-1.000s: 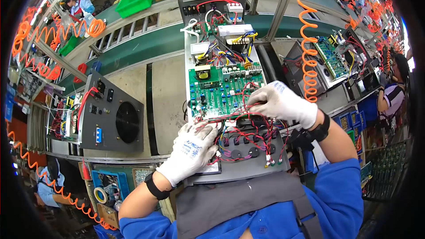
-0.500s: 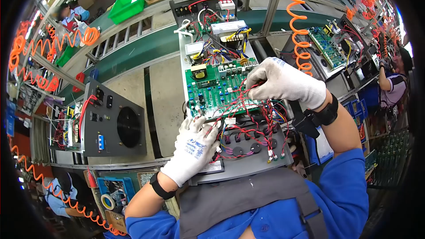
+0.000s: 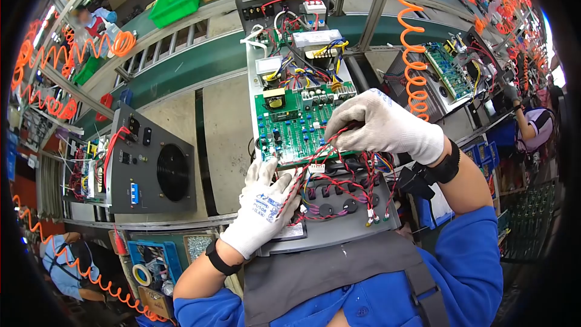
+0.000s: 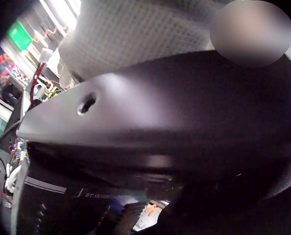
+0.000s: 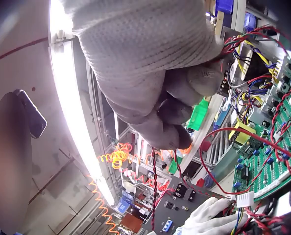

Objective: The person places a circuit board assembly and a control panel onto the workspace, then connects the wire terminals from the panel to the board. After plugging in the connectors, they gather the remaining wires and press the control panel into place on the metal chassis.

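In the head view, the gloved right hand (image 3: 382, 126) pinches twisted red-and-black wires (image 3: 324, 147) above the lower right part of a green circuit board (image 3: 290, 124). In the right wrist view its curled fingers grip the wires, with strands (image 5: 154, 186) hanging below. The gloved left hand (image 3: 261, 209) lies at the board's lower left corner, fingers spread, with a twisted wire crossing its index side; whether it grips that wire I cannot tell. Between the hands sits a white connector (image 3: 316, 169). Below the board is a dark panel (image 3: 339, 215) with round black parts and bundled wires.
At left stands another grey unit (image 3: 151, 163) with a round fan. A further open unit (image 3: 451, 72) is at the right, behind a hanging orange coiled hose (image 3: 414, 79). A green bin (image 3: 175, 3) is at the back; a blue tray (image 3: 154, 260) is at lower left.
The right hand has moved left and slightly down since half a second ago, drawing the twisted wires toward the left hand. A wire now crosses the left hand, which has barely moved.
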Demonstrator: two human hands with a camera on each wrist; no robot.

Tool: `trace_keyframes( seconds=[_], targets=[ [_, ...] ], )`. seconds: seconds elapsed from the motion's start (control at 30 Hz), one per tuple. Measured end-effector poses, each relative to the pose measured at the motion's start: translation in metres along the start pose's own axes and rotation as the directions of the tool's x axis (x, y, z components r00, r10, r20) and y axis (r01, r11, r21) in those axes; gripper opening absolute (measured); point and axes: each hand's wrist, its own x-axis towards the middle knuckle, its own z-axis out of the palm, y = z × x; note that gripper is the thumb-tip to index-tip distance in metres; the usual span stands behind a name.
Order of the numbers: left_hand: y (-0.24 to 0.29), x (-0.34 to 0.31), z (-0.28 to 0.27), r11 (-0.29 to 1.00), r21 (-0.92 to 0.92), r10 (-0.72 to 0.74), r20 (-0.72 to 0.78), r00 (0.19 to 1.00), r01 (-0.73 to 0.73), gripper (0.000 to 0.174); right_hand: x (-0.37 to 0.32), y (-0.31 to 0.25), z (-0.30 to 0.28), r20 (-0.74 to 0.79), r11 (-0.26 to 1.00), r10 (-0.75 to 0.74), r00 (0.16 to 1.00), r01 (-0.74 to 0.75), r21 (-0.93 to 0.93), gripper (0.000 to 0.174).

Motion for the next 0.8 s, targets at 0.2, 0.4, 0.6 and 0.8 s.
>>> trace_keyframes(
  seconds=[0.2, 0.4, 0.6, 0.8],
  targets=[
    [0.003, 0.004, -0.014, 0.989, 0.104, 0.099, 0.049, 0.994, -0.104, 0.041, 0.001, 0.009, 0.003, 0.182, 0.996, 0.072, 0.981, -0.080, 0.039, 0.015],
    [0.002, 0.003, -0.007, 0.993, 0.076, 0.092, 0.008, 0.996, -0.092, 0.037, 0.002, 0.014, 0.015, 0.163, 0.992, 0.027, 0.986, -0.006, -0.128, 0.016],
    [-0.023, -0.009, -0.023, 0.944, -0.324, 0.030, -0.099, 0.995, -0.061, 0.024, 0.004, 0.016, 0.033, 0.185, 0.787, -0.026, 0.982, 0.134, -0.602, 0.009],
    [-0.081, -0.035, 0.021, 0.704, -0.613, -0.518, -0.098, 0.850, 0.358, 0.027, 0.007, 0.002, 0.021, 0.261, 0.721, 0.116, 0.958, 0.100, -0.686, 0.009]
  ],
)
